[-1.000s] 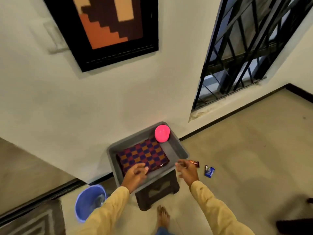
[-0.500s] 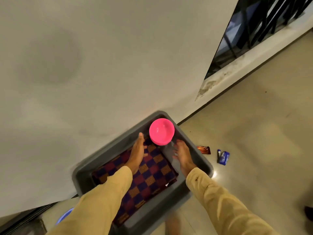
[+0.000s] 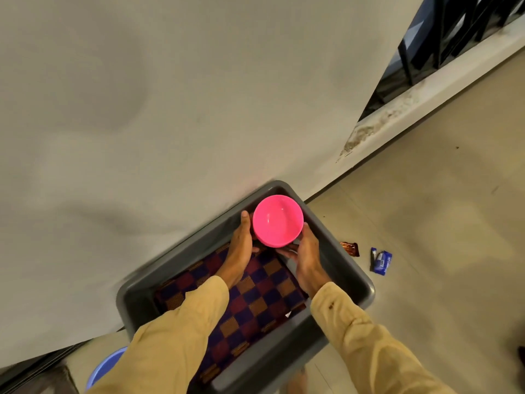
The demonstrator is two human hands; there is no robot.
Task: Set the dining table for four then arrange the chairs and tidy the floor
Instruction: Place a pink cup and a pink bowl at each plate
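Bowl (image 3: pixel 277 220) at tub's (image 3: pixel 345 268) far end, cloth (image 3: pixel 255 302) in tub, wrappers (image 3: pixel 381 261) on floor (image 3: pixel 440 251) right

There is one pink bowl (image 3: pixel 277 220), one grey tub (image 3: pixel 133 302) and one checkered cloth (image 3: pixel 255 297), as far as shows. Two hands are in view, a left hand (image 3: pixel 241 243) and a right hand (image 3: pixel 305 251). Two wrappers lie on the floor, one brown wrapper (image 3: pixel 350 248) and one blue wrapper (image 3: pixel 381 260). There is one blue bucket (image 3: pixel 106 368).
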